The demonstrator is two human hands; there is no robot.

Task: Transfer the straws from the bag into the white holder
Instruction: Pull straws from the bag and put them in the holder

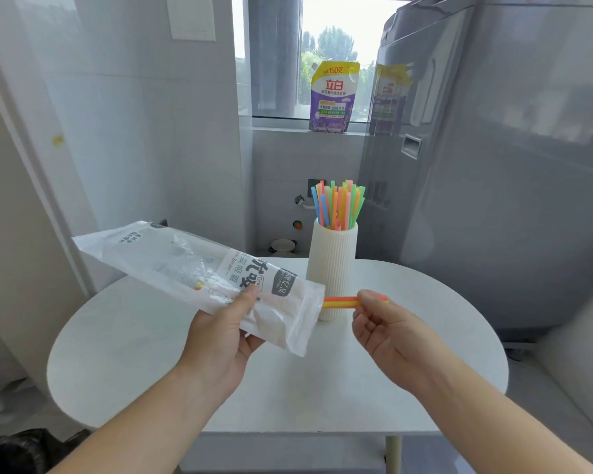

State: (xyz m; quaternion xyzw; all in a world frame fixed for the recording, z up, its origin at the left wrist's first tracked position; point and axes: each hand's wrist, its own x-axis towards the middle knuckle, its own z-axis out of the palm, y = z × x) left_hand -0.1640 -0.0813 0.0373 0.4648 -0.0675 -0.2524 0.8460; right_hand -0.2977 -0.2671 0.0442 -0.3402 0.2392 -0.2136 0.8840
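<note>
The step in hand is the pull-out. A few loose straws [339,302], orange and yellow, stick out of the open end of the straw bag [192,268] and cross in front of the lower part of the white holder [332,268]. The right hand [387,323], just to the right of the holder's foot, pinches the free ends of these straws between thumb and curled fingers. The left hand [220,336], to the left of the holder, grips the bag near its open end with the thumb laid across the print. It holds the bag off the counter [288,388], the far end tilted up and away from the holder.

The holder stands upright on the round white counter with a thick spray of coloured straws [338,206] already standing in its mouth. Through the clear part of the bag only a speck of colour shows, so the bag looks nearly empty and the task seems far along.

The next move calls for drawing the pinched straws fully clear of the bag, away from the holder, while the left hand steadies the bag. The straws then need turning upright, lifting above the holder's rim and lowering into a gap among those already there. The mouth is crowded, and the tall, narrow holder might tip if bumped.

A detergent pouch [332,97] stands on the windowsill behind the holder.
</note>
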